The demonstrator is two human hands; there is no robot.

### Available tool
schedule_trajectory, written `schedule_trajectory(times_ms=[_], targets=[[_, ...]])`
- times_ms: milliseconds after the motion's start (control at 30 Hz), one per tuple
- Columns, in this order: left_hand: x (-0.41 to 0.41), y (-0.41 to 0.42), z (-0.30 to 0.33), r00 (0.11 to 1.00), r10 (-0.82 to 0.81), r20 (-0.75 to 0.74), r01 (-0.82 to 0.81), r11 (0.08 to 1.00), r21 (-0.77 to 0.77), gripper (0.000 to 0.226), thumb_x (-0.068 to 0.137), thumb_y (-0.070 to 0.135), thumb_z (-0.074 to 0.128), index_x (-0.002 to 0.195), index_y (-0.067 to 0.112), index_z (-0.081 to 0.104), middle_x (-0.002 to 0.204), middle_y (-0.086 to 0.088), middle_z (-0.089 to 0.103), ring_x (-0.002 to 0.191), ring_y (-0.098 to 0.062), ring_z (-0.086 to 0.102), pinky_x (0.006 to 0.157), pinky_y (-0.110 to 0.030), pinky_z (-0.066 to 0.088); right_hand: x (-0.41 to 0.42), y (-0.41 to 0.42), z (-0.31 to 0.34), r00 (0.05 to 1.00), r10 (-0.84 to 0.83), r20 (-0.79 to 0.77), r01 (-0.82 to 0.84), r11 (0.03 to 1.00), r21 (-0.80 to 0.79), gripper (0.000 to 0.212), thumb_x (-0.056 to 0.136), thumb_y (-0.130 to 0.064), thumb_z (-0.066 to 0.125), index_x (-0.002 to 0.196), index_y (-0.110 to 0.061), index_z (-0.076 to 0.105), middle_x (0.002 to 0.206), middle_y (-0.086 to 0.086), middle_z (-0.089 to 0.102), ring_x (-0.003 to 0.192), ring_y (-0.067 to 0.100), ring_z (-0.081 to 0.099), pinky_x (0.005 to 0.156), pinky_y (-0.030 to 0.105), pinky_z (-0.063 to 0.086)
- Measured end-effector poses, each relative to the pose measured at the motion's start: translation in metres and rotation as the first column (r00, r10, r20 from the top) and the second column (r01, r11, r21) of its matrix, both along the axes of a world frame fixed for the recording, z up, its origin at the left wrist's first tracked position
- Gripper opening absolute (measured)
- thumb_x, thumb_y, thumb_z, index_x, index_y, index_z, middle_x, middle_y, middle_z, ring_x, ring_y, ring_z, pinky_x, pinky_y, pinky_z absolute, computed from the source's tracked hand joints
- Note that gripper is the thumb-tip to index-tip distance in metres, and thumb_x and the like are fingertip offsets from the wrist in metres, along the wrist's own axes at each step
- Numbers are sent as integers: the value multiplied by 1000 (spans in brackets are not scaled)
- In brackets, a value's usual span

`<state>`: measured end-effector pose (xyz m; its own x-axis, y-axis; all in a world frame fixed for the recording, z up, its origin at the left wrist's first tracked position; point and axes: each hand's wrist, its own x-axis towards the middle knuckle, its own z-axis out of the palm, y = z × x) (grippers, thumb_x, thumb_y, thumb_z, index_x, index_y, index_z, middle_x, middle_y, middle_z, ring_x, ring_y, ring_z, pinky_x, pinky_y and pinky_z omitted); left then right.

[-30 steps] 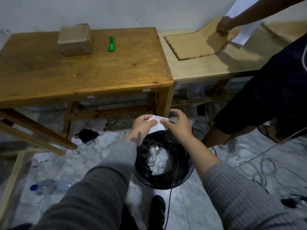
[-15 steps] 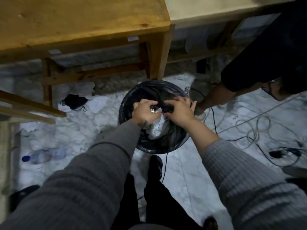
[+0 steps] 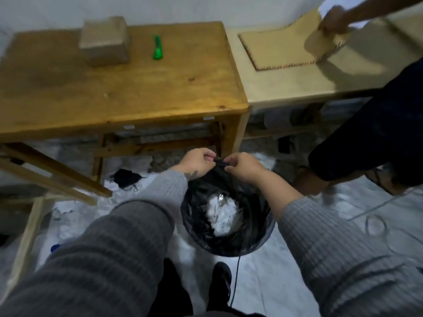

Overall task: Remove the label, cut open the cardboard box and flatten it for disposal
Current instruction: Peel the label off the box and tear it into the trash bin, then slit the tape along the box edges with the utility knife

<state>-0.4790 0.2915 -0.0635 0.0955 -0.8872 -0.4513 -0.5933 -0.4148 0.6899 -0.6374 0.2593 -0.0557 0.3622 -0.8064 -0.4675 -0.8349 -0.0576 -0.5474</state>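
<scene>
We count one cardboard box (image 3: 104, 40), still closed and plain brown, sitting at the far left of the wooden table (image 3: 137, 88). One green cutter (image 3: 157, 48) lies just right of the box, apart from it. In front of the table, on the floor, stands one black bin bag (image 3: 229, 225) with white paper scraps (image 3: 220, 213) inside. Our left hand (image 3: 196, 163) and right hand (image 3: 242, 167) both pinch the bag's far rim, fingers closed on the black plastic. Half a second ago our hands were low inside the bag and the box was out of view; now we've looked up and box and cutter are back in sight. Right of the table, another person's hand (image 3: 333, 20) presses a flat cardboard sheet (image 3: 286, 46).
</scene>
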Motion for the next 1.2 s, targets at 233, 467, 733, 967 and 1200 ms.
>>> schedule_trajectory(times_ms=[233,467,733,967,1200], targets=[[89,-25,83,989,150,-15,-151,972,-178,24,93,16,59,116,14,63,98,3,63,90,-12,58,72,-20,44,83,-42,85,985,8,170,15,991,-132,30,90,-25,58,119,-17,63,115,5,65,96,19,59,82,27,45],[195,-66,117,983,176,58,-150,939,-308,25,93,17,58,117,16,64,107,1,64,96,-11,55,81,-21,39,186,-86,114,973,-32,227,81,974,-210,26,91,-26,57,115,-19,64,104,5,65,101,24,61,82,30,44],[298,-120,120,985,123,123,-75,939,-336,26,95,14,54,118,15,64,115,-2,64,105,-16,58,89,-26,46,278,-134,107,942,-164,292,231,950,-211,25,91,-24,58,114,-18,65,112,8,65,101,24,60,85,31,46],[345,-176,103,978,189,88,-147,925,-351,24,94,17,55,115,22,65,121,0,63,108,-19,59,93,-33,50,315,-184,99,937,-230,262,287,936,-203,27,92,-22,57,117,-17,64,117,7,64,106,23,60,86,31,46],[378,-250,88,936,278,215,-192,917,-349,22,93,20,55,109,32,64,137,0,49,123,-25,49,100,-39,40,340,-274,87,951,-249,182,287,931,-225,29,92,-22,54,119,-15,62,122,10,63,111,25,59,87,30,45]])
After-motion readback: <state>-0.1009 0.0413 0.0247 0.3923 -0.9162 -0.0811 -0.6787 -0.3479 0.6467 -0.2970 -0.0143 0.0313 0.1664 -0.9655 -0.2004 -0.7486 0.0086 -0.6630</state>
